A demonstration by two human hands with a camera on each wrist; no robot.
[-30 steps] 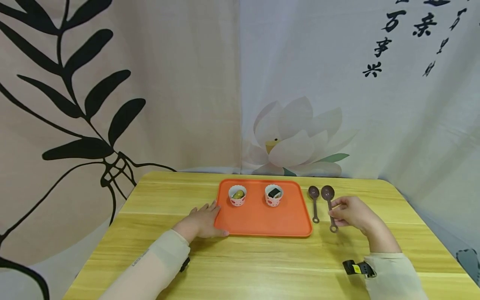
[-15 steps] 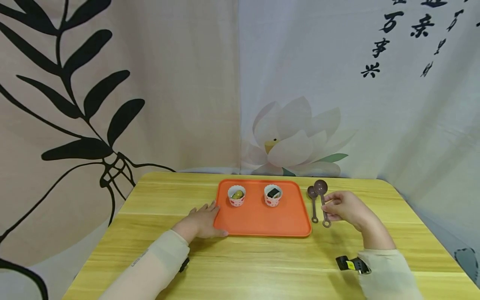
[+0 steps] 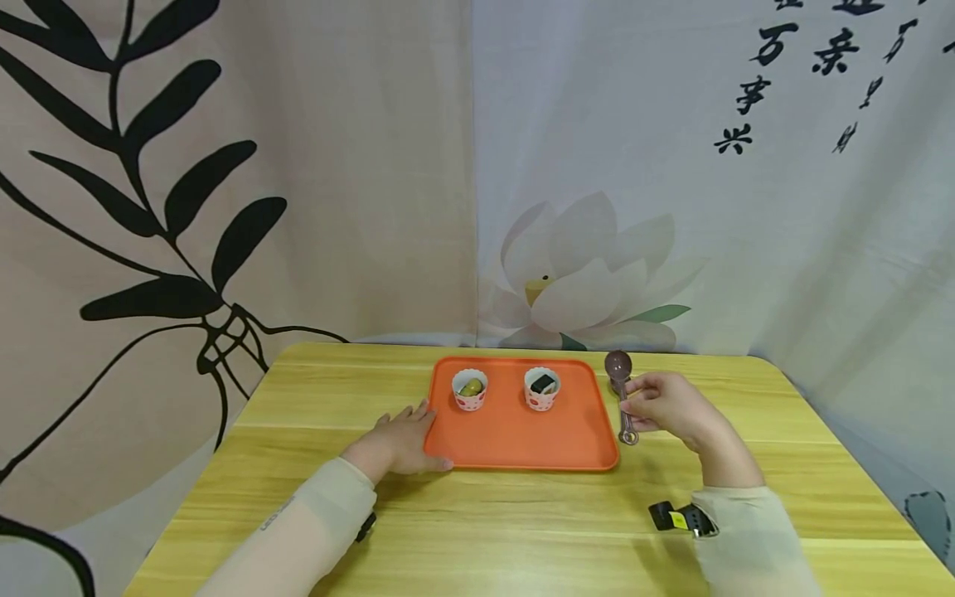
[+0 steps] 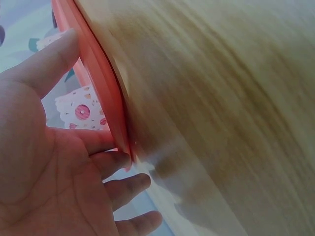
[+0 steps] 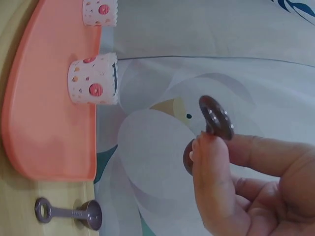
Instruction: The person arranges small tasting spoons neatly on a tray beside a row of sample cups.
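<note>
My right hand (image 3: 671, 408) pinches the handle of the larger brown measuring spoon (image 3: 618, 364), bowl pointing away from me. In the head view this spoon overlaps the smaller brown measuring spoon (image 3: 614, 386). The right wrist view shows them apart: the smaller spoon (image 5: 66, 213) lies on the table and the larger one (image 5: 216, 118) is held above it. My left hand (image 3: 403, 441) touches the orange tray (image 3: 515, 444) at its near left corner, fingers on the side and thumb on the front edge. The left wrist view shows those fingers extended and spread.
Two patterned paper cups stand on the tray's far half. The left cup (image 3: 470, 402) contains something yellow-green; the right cup (image 3: 540, 401) contains something dark and white. The wooden table (image 3: 522, 531) ends against a printed curtain (image 3: 388, 207).
My right hand has carried the larger measuring spoon leftward, from the smaller one's right side to over it. My left hand has stayed at the tray corner.
</note>
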